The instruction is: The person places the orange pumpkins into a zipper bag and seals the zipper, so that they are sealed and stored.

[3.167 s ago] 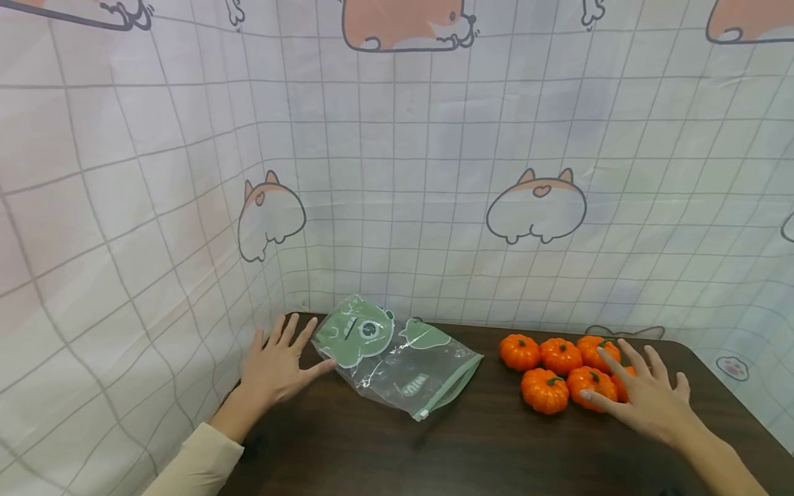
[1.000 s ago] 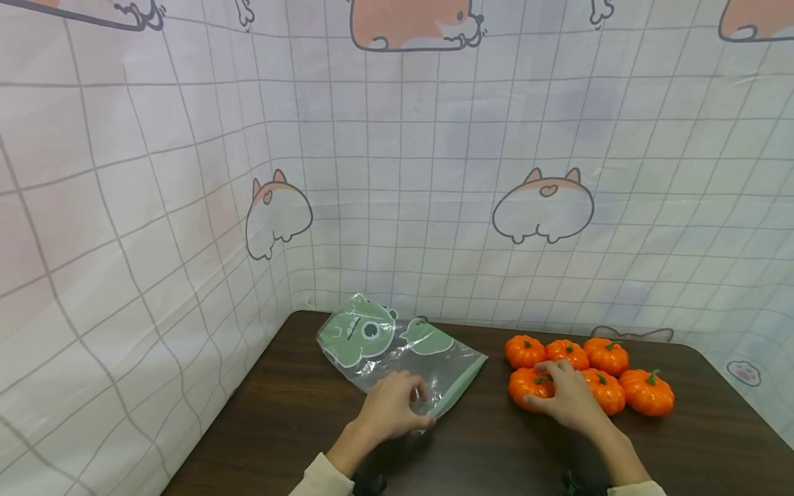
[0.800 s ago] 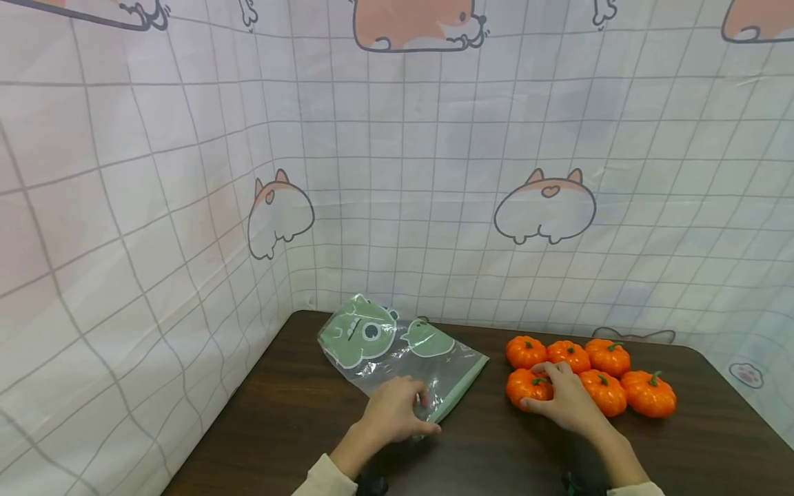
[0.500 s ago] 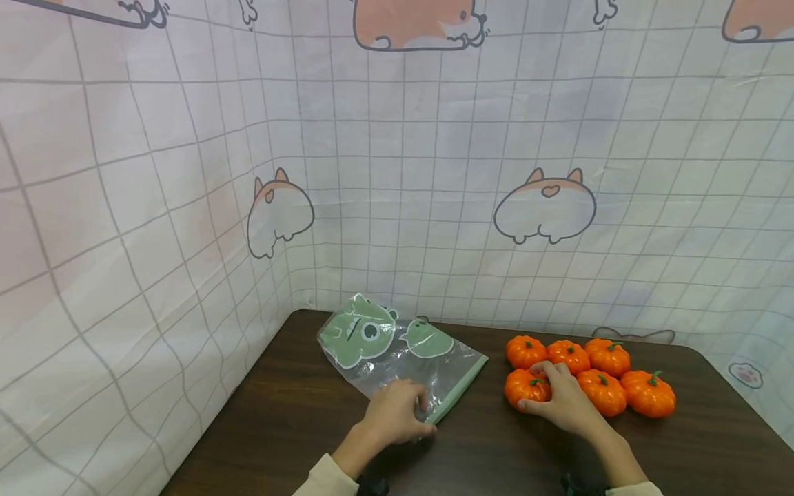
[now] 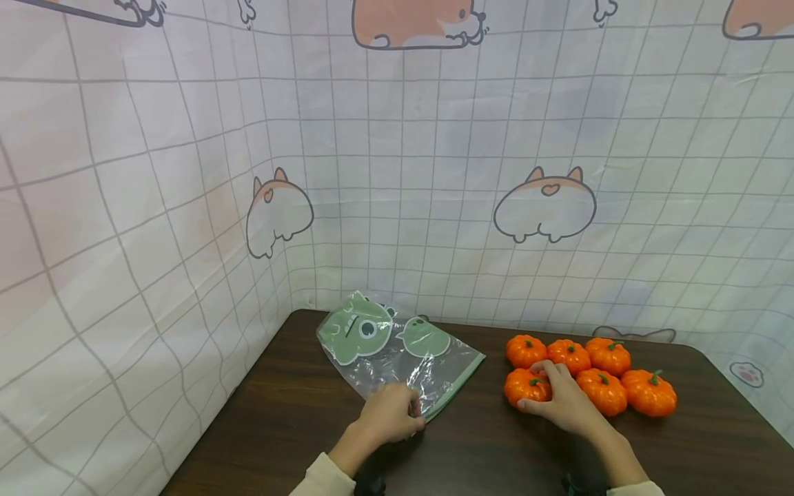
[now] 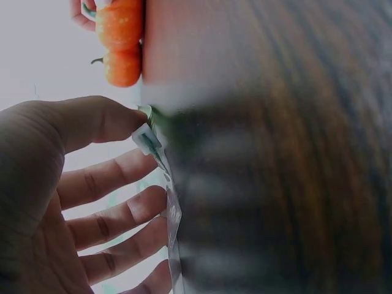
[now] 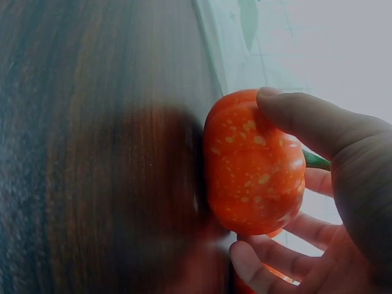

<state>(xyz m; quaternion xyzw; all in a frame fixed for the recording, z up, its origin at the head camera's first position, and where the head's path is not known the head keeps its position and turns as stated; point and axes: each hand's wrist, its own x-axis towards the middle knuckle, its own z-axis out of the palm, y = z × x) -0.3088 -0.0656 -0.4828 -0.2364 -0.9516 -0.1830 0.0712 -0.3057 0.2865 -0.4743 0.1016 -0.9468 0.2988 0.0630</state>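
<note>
A clear zip bag (image 5: 409, 365) with green cartoon prints lies flat on the dark wooden table (image 5: 279, 406). My left hand (image 5: 389, 413) pinches its near corner between thumb and fingers, right by the small slider (image 6: 147, 139); the other fingers (image 6: 116, 217) lie along the bag's edge. To the right, my right hand (image 5: 566, 399) holds the front-left small orange pumpkin (image 5: 526, 388), its thumb (image 7: 306, 116) on one side and fingers round the other. This pumpkin has a green stem (image 7: 316, 160) and pale speckles, and sits at the table surface.
Several more orange pumpkins stand close behind and right of the right hand, among them a front-right pumpkin (image 5: 648, 393) and a back-left pumpkin (image 5: 526, 351). A white grid-patterned cloth (image 5: 397, 207) with cartoon dogs hangs along the table's back and left sides.
Both hands have come inward from their spread positions. The left hand has closed on the bag's corner and the bag has shifted slightly left. The right hand has drawn its pumpkin a little left.
</note>
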